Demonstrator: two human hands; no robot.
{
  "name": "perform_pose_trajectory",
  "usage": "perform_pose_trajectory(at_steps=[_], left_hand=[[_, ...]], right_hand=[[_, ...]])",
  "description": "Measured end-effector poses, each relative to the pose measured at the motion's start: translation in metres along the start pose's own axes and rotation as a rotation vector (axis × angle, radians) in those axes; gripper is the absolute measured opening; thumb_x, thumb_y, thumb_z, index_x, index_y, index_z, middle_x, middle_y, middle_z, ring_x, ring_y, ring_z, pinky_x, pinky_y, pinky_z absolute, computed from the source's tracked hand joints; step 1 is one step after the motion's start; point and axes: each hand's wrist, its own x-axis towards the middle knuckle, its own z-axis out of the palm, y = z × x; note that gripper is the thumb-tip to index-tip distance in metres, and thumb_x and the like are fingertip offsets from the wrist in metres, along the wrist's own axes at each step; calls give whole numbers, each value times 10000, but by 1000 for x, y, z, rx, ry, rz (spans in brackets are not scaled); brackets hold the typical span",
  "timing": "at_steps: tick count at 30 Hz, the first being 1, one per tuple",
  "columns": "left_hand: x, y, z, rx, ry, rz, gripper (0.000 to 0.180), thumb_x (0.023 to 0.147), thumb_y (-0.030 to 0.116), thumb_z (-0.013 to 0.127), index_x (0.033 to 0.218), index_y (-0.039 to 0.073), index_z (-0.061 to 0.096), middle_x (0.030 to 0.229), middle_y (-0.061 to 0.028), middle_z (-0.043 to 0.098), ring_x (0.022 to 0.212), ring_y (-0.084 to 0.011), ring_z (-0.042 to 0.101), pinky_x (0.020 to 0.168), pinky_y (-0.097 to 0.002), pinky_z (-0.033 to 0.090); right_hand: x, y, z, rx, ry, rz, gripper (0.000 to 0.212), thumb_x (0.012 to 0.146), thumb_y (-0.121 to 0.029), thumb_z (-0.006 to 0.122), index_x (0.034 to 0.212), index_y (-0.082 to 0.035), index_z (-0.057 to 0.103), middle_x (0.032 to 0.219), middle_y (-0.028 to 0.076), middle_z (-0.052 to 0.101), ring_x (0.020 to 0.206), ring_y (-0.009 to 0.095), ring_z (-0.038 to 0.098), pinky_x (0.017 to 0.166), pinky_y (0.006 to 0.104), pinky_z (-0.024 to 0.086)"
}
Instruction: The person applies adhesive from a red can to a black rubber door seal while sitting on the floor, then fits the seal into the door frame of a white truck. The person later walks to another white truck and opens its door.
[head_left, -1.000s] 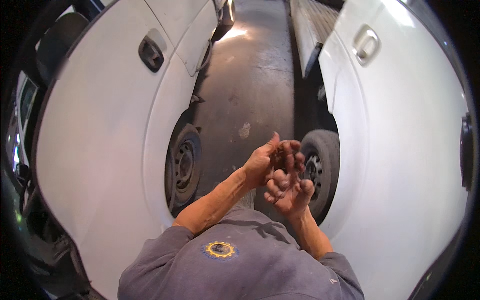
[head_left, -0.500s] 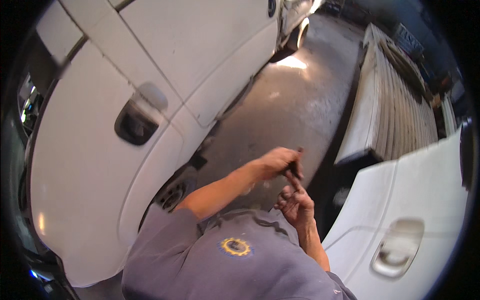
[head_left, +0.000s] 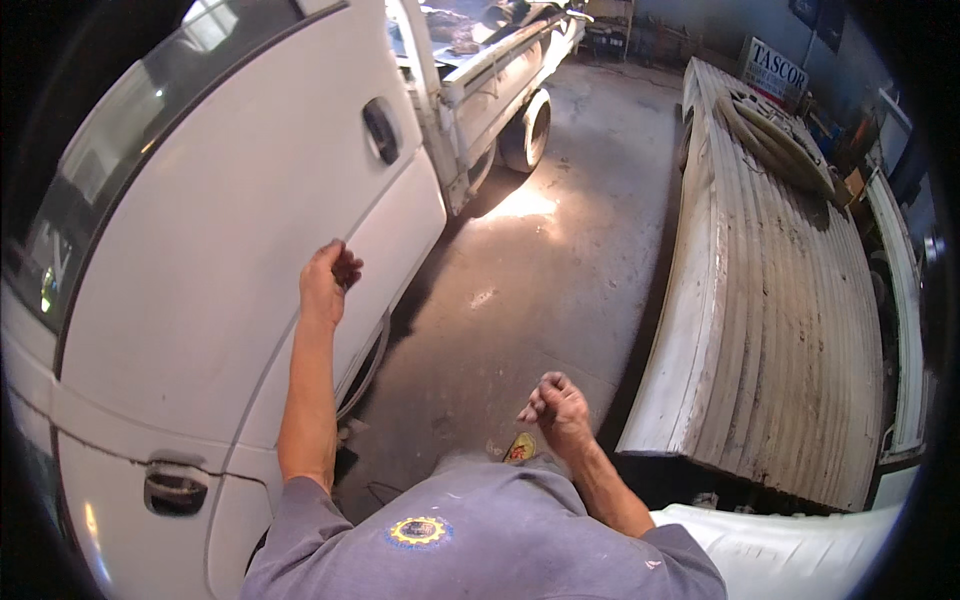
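Note:
My left hand (head_left: 332, 277) is raised beside the white door (head_left: 230, 200) of a truck, its dirty fingers curled inward; whether it touches the panel I cannot tell. Lower and to the right, my right hand (head_left: 557, 408) hangs over the floor in front of my body. Its fingers are bent in toward the thumb. Anything inside either hand is hidden or too small to make out. One dark door handle (head_left: 380, 132) lies beyond my left hand, and another handle (head_left: 175, 490) is set in the nearer door at lower left.
On the right lies a long ribbed metal panel (head_left: 790, 340) with a coiled hose (head_left: 775, 145) on its far end. A white panel (head_left: 780, 550) sits near my right elbow. Ahead, the truck's load bed (head_left: 510, 65) and rear wheel (head_left: 525, 130) border the concrete floor (head_left: 500, 300).
My hands have come apart after touching each other. The left has moved up and left toward the truck door; the right has shifted slightly left. My view has turned farther along the truck.

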Motion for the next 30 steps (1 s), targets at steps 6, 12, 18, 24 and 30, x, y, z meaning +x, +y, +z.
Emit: perform_pose_trajectory(at_steps=[6, 12, 18, 24, 30], left_hand=[[179, -19, 76, 177, 187, 195, 297, 882, 257, 581, 1080, 35, 593, 915, -72, 619, 815, -185, 613, 677, -321, 480], [342, -71, 123, 569, 764, 728, 441, 903, 305, 518, 1048, -98, 623, 955, -225, 655, 855, -322, 613, 786, -412, 472], [373, -73, 151, 248, 1085, 555, 570, 953, 459, 449, 1038, -80, 617, 935, -144, 675, 818, -245, 646, 735, -360, 514], [379, -39, 138, 74, 1136, 525, 593, 941, 519, 460, 1072, -48, 572, 881, -107, 604, 684, -189, 537, 592, -306, 471], [362, -31, 113, 67, 1012, 420, 616, 916, 572, 469, 1217, 36, 499, 935, -69, 553, 766, -174, 507, 697, -306, 468]], right_hand=[[97, -134, -61, -188, 114, -363, 155, 880, -142, 650, 962, -85, 532, 847, 47, 597, 779, 196, 629, 748, 355, 522], [200, -225, -144, -215, 419, -512, 146, 859, -115, 670, 912, -67, 543, 791, 59, 593, 730, 199, 623, 701, 351, 534], [310, -316, -176, -184, 551, -490, 167, 882, -189, 651, 876, -86, 519, 723, 50, 565, 651, 189, 603, 640, 335, 550], [446, -423, -183, -391, 372, -347, 318, 957, -343, 523, 761, -101, 463, 655, 23, 486, 604, 160, 533, 612, 333, 509], [583, -477, -177, -413, 82, -203, 327, 964, -319, 520, 751, -71, 506, 654, 38, 499, 637, 152, 550, 624, 312, 502]])
